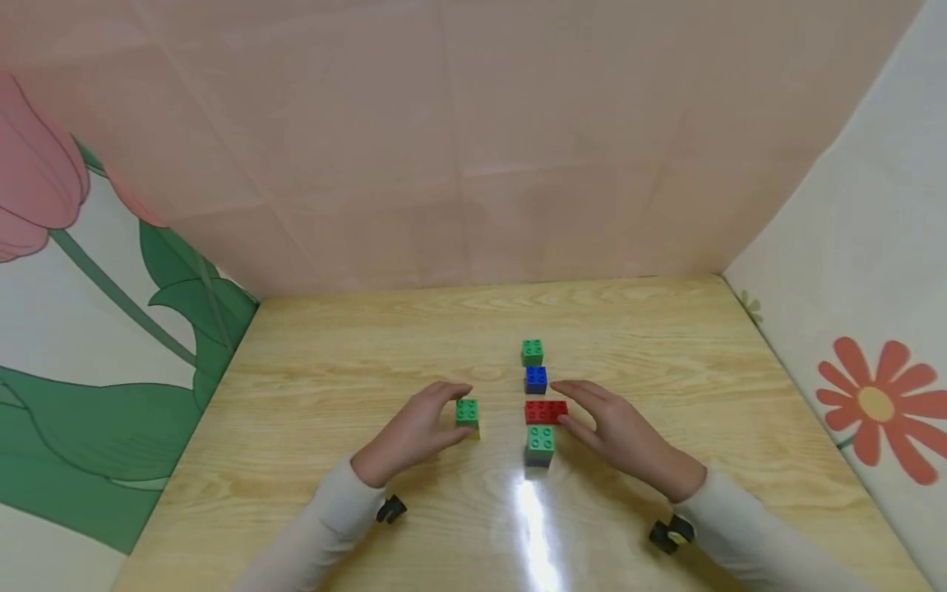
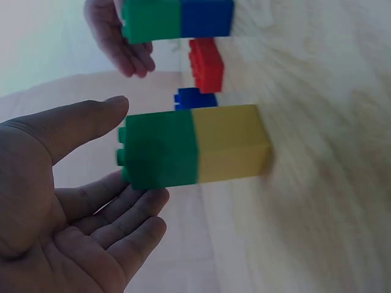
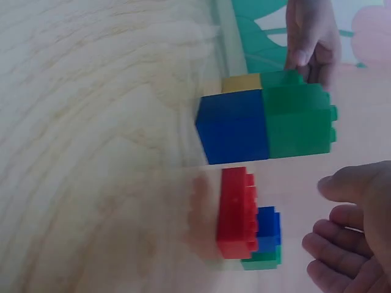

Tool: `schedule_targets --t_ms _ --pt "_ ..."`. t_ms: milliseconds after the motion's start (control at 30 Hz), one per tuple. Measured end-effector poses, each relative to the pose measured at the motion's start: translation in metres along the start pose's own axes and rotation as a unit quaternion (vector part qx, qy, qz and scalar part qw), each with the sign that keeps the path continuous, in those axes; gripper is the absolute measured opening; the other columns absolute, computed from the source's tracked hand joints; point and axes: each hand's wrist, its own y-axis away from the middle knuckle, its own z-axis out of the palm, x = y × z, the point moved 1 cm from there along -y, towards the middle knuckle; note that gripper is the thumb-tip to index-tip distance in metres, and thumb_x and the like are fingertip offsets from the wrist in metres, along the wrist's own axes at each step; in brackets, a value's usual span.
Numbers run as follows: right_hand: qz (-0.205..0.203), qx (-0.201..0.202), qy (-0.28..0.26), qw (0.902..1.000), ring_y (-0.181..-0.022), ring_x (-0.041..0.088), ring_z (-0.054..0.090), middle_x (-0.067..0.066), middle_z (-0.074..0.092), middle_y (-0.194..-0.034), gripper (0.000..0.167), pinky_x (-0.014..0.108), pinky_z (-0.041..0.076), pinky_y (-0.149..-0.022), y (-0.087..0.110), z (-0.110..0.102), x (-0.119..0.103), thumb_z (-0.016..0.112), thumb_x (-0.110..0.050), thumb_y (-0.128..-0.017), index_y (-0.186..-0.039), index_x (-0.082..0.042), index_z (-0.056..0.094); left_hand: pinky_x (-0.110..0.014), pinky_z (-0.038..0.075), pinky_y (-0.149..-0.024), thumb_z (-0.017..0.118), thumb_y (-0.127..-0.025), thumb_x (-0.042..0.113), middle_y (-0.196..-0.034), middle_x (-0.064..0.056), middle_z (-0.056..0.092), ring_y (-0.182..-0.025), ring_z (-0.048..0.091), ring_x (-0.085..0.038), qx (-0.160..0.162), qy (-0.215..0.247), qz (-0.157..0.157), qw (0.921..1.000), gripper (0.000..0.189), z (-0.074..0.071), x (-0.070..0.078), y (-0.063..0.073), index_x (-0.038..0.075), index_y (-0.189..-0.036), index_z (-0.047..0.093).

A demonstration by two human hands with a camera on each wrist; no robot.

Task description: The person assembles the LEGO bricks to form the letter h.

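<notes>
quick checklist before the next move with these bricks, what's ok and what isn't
1. Green-yellow stack upright, green on top: ok.
2. Left hand in place around that stack: ok; whether it touches: cannot tell.
3. Right hand holding nothing: ok.
4. Green-blue stack upright, green on top: ok.
5. Red brick flat on the table, nothing on it: ok.
6. Gap between the blue brick and the far green brick: cannot tell; they look very close in the head view.
</notes>
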Motion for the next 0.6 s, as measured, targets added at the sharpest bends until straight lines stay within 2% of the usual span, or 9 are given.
schedule_targets --t_ms 167,367,600 --pt "0.02 -0.034 0.002 0.9992 -0.116 0.03 0.058 0.012 0.06 -0.13 0.054 0.046 0.051 -0.094 0.001 0.01 0.01 0.074 -0.017 -0.088 -0.136 -0.003 0.054 -0.04 0.047 -0.099 0.074 -0.089 0.029 -0.135 -0.004 0.054 -0.123 0.052 -0.023 -0.004 0.009 -0.01 0.9999 0.06 0.004 -0.01 0.002 0.011 -0.141 0.049" --pt "0.039 -0.068 0.016 0.9968 -0.117 0.032 0.058 0.016 0.059 -0.129 0.057 0.047 0.05 -0.095 0.003 0.022 0.016 0.075 -0.015 -0.087 -0.137 -0.001 0.052 -0.04 0.049 -0.098 0.073 -0.089 0.024 -0.131 -0.004 0.055 -0.12 0.055 -0.026 -0.008 0.035 0.0 0.9994 0.057 0.008 -0.018 0.002 0.011 -0.14 0.049" --pt "0.055 -0.07 0.029 0.9956 -0.115 0.032 0.059 0.016 0.061 -0.126 0.054 0.047 0.05 -0.095 0.005 0.03 0.02 0.075 -0.017 -0.087 -0.133 0.0 0.055 -0.041 0.048 -0.098 0.072 -0.09 0.02 -0.132 -0.003 0.055 -0.12 0.056 -0.028 -0.009 0.06 0.0 0.9982 0.056 0.009 -0.023 0.002 0.009 -0.14 0.048"
